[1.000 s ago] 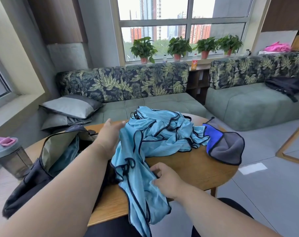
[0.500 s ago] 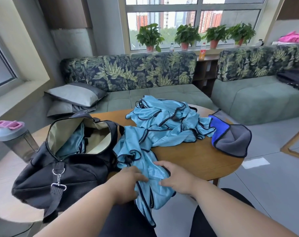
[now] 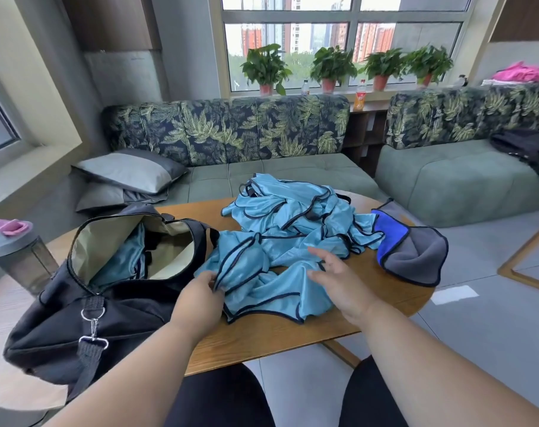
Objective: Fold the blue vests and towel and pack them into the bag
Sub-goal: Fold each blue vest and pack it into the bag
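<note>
A light blue vest (image 3: 262, 288) with dark trim lies crumpled on the wooden table (image 3: 262, 337) in front of me. My left hand (image 3: 200, 298) pinches its left edge. Over its right side my right hand (image 3: 339, 280) hovers with fingers spread, touching the cloth. Behind it sits a heap of more blue vests (image 3: 296, 214). A blue and grey towel (image 3: 413, 251) lies bunched at the table's right end. The black bag (image 3: 77, 315) stands unzipped at the left, with blue cloth (image 3: 123, 257) inside.
A dark shaker bottle with a pink lid (image 3: 15, 251) stands at the far left beside the bag. Beyond the table is a green sofa (image 3: 262, 174) with grey cushions (image 3: 129, 171). Potted plants line the windowsill. The tiled floor shows at the right.
The vest that hung over the table's near edge now lies up on the tabletop. My left hand shifted to its left edge, and my right hand let go and opened.
</note>
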`<action>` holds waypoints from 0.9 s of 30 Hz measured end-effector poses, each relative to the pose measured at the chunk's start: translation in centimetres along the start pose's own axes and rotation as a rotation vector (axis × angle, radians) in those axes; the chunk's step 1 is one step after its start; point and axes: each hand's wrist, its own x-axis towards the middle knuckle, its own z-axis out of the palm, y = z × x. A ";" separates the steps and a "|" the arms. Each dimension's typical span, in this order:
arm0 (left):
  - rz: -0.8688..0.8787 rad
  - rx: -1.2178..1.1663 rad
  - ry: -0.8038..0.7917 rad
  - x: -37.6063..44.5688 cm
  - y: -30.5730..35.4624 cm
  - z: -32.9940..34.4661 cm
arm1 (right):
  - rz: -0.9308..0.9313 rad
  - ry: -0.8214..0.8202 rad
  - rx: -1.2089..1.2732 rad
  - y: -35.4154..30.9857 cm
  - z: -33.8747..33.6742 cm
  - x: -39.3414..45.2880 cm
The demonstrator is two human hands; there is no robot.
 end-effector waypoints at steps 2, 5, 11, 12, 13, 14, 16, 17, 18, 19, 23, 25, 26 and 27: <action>0.073 0.166 -0.024 -0.1 -0.6 0.7 | 0.001 -0.060 -0.161 1.5 0.0 -0.6; 0.144 0.306 0.015 -0.4 -1.5 1.8 | -0.015 -0.086 -0.324 3.9 0.3 -2.0; 0.475 0.538 0.189 0.1 -2.5 2.5 | -0.144 0.199 -0.738 6.5 -0.7 -2.6; 0.511 0.605 0.153 0.3 -2.5 2.6 | -0.169 0.242 -0.803 6.7 -0.9 -2.5; 0.544 0.669 0.102 0.4 -2.5 2.6 | -0.207 0.271 -0.858 6.8 -1.0 -2.4; 0.558 0.713 0.038 0.3 -2.3 2.6 | -0.248 0.285 -0.900 6.9 -1.1 -2.3; 0.519 0.750 -0.091 0.0 -1.9 2.9 | -0.301 0.269 -0.988 7.1 -1.3 -2.0; 0.479 0.768 -0.147 -0.2 -1.7 2.9 | -0.308 0.258 -1.027 7.2 -1.3 -1.9; 0.441 0.786 -0.191 -0.5 -1.3 2.9 | -0.310 0.240 -1.043 7.2 -1.4 -2.0; 0.414 0.792 -0.216 -0.7 -0.8 2.7 | -0.304 0.214 -1.030 7.2 -1.6 -2.1; 0.357 0.868 -0.277 -1.7 0.4 2.6 | -0.251 -0.007 -0.930 7.5 -3.1 -2.9; 0.372 0.894 -0.235 -2.2 0.2 3.3 | -0.234 -0.090 -0.965 7.6 -3.6 -3.4; 0.406 0.877 -0.185 -2.4 0.2 3.7 | -0.231 -0.114 -0.986 7.5 -3.6 -3.7; 0.469 0.841 -0.131 -2.5 0.1 4.0 | -0.240 -0.123 -1.009 7.6 -3.7 -3.8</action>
